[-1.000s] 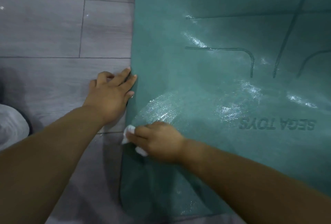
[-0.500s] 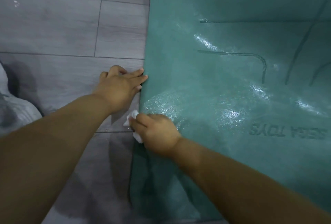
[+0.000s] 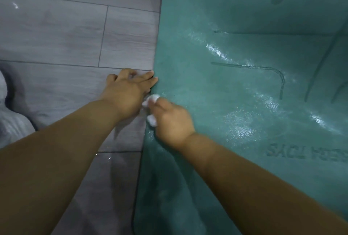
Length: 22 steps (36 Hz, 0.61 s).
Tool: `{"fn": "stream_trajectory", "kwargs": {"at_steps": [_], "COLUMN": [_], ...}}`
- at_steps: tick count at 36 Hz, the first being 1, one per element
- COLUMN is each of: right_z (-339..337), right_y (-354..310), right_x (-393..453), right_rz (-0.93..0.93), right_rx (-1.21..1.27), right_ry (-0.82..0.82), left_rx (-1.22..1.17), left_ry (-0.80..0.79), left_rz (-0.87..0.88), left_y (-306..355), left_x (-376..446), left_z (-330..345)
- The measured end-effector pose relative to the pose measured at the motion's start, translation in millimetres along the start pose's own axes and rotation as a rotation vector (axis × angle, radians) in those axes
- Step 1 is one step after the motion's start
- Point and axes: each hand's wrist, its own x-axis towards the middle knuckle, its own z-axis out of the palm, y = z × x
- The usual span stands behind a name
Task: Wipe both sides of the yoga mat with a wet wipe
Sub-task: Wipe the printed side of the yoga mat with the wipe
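Right now I see the mat point(image 3: 244, 103) lying flat on the floor point(image 3: 66, 37), teal, its surface shining wet in patches. My right hand point(image 3: 170, 122) has its fingers curled round a bunched white wipe point(image 3: 153, 99) and holds it against the mat's left edge. My left hand point(image 3: 126, 93) rests on the floor just beside it, fingers stretched out and touching that same edge. Grey cloth point(image 3: 11, 122) shows at far left.
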Motion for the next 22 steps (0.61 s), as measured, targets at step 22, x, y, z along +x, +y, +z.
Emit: {"fn": "stream_trajectory", "kwargs": {"at_steps": [22], "right_z": [-56], "right_y": [79], "right_x": [-23], "right_rz": [-0.162], "right_rx": [-0.169], "right_ry": [-0.067], "left_rx": [-0.065], "left_ry": [0.024], "left_rz": [-0.034], "left_y": [28], "left_x": [13], "left_z": [-6]}}
